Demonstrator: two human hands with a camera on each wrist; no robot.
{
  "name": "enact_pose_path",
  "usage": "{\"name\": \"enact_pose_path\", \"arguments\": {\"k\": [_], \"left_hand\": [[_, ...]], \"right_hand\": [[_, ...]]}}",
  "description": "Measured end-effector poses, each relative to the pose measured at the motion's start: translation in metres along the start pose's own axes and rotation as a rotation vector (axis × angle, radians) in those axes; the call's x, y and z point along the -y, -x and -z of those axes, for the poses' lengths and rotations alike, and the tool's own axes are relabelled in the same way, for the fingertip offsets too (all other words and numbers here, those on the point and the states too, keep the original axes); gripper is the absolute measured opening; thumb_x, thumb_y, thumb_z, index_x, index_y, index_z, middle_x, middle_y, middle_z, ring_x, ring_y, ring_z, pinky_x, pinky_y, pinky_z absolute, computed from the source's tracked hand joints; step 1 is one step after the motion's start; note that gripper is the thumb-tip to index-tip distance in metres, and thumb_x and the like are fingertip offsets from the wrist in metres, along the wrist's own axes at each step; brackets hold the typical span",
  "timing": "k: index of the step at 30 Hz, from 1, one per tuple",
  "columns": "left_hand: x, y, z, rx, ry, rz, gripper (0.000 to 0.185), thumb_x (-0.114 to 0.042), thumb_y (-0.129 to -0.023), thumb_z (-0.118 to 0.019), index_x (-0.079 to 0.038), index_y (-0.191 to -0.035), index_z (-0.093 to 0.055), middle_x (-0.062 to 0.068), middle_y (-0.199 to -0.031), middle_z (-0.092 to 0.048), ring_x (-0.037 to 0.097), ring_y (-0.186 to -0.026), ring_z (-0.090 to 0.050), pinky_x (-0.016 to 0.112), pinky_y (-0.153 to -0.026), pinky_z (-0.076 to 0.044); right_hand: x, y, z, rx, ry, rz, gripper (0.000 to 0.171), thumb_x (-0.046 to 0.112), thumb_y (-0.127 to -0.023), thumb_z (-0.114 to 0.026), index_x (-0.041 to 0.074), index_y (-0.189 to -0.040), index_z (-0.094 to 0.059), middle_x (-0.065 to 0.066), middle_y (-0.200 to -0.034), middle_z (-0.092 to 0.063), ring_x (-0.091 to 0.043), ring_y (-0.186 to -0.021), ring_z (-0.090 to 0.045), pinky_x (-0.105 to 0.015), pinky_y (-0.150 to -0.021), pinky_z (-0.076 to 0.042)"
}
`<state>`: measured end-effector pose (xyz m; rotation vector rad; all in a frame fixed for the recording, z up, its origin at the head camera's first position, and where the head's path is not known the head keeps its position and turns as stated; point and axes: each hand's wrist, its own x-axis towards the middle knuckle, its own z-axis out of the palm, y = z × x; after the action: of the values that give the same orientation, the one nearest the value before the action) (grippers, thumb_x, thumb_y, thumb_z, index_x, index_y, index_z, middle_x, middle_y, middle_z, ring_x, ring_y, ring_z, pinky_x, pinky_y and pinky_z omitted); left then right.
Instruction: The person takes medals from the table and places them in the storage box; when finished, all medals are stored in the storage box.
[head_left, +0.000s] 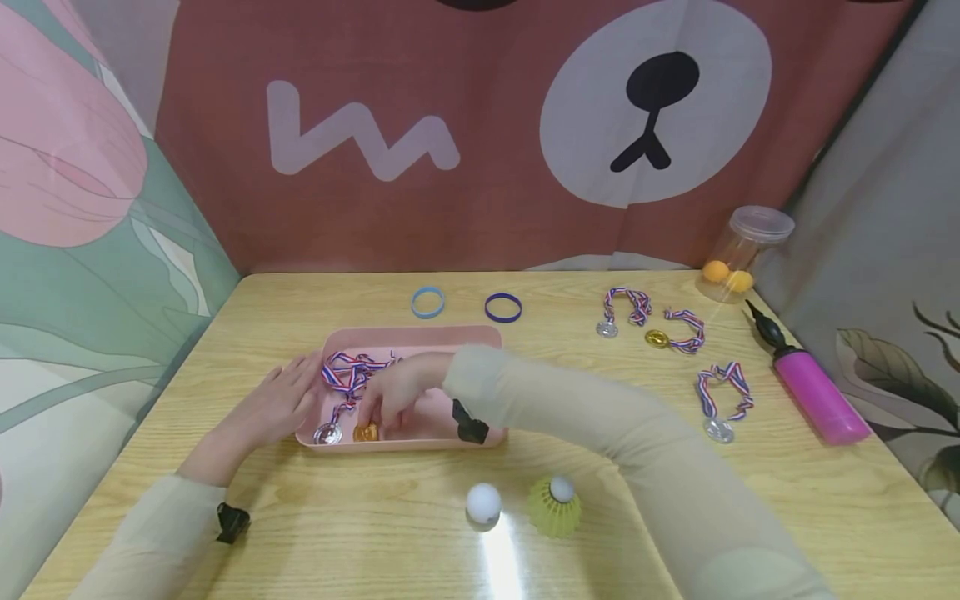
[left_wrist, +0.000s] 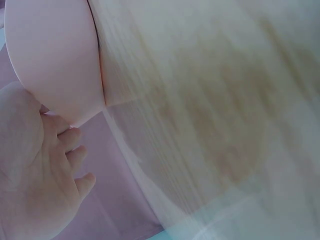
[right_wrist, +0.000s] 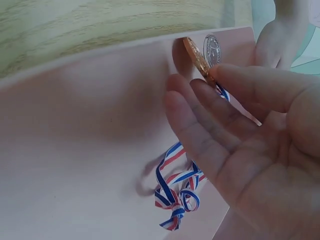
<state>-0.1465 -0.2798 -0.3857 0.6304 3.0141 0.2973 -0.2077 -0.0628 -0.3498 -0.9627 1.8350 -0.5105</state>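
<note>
In the head view, a pink tray (head_left: pixel 420 337) lies in the left half of the wooden surface (head_left: pixel 360 533). Inside, by the tray's near edge, is a bronze-coloured medal (head_left: pixel 366 433); a silver-coloured medal (head_left: pixel 328 433) lies closer to its near left corner. From above, the back of the right hand (head_left: pixel 395 390) conceals the grip; the right-wrist view reveals thumb and forefinger pinching the bronze-coloured medal, tilted on edge, the remaining fingers loosely extended. That view also resolves a knot in the striped ribbon (right_wrist: pixel 175 200) on the tray floor. The left hand (head_left: pixel 273 402), relaxed with fingers extended, touches the tray's left end; only the left-wrist view exposes its palm. The head view alone includes a hand pump (head_left: pixel 821 396) along the surface's right edge and a lidded jar (head_left: pixel 753 242) at its far right corner.
</note>
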Motion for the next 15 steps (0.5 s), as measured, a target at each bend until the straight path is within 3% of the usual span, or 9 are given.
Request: {"name": "enact_pose_path", "arguments": {"k": [6,15], "left_hand": [[-0.0007,-0.0005,0.0001,-0.003,0.002,0.004,0.054,-0.018,-0.098,-0.032,0.01,-0.141,-0.02,0.028,-0.145,-0.021,0.045,-0.131,-0.019,0.058,-0.105,-0.015],[-0.0008,-0.0005,-0.0002,-0.002,0.004,0.005,0.054,-0.019,-0.098,-0.033,0.011,-0.141,-0.02,0.028,-0.144,-0.022,0.045,-0.131,-0.019,0.058,-0.105,-0.015]], "right_hand": [[0.0009,-0.0017,-0.003,-0.026,0.078,-0.024,0.046,-0.013,-0.079,-0.054,0.003,-0.121,-0.06,0.0,-0.101,-0.056,-0.005,-0.076,-0.05,-0.02,-0.066,-0.05],[-0.0002,-0.0025,-0.0024,-0.108,0.013,-0.062,0.046,-0.014,-0.077,-0.057,0.004,-0.119,-0.062,0.0,-0.107,-0.06,-0.009,-0.08,-0.058,-0.022,-0.068,-0.053]]}}
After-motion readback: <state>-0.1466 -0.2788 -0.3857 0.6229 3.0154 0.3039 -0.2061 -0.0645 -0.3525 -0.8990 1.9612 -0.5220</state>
